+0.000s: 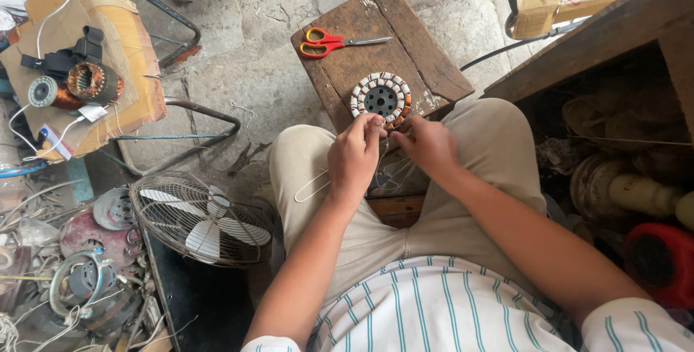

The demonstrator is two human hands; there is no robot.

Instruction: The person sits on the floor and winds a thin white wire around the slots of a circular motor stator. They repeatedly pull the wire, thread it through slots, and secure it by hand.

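A round motor stator (382, 97) with copper and white windings lies on a small dark wooden stool (419, 56) in front of my knees. My left hand (354, 157) pinches something thin at the stator's near edge, probably a wire or thread. My right hand (428, 144) is closed on the same spot from the right, fingers against the windings. White wire loops (312, 186) hang over my left thigh below the hands. Red-and-orange handled scissors (334, 42) rest at the far side of the stool.
A fan (204, 220) in a wire cage lies on the floor at my left. Further left, a chair holds cardboard with another stator and coils (85, 81). Motor parts litter the lower left floor. A wooden bench (607, 41) with clutter beneath stands to my right.
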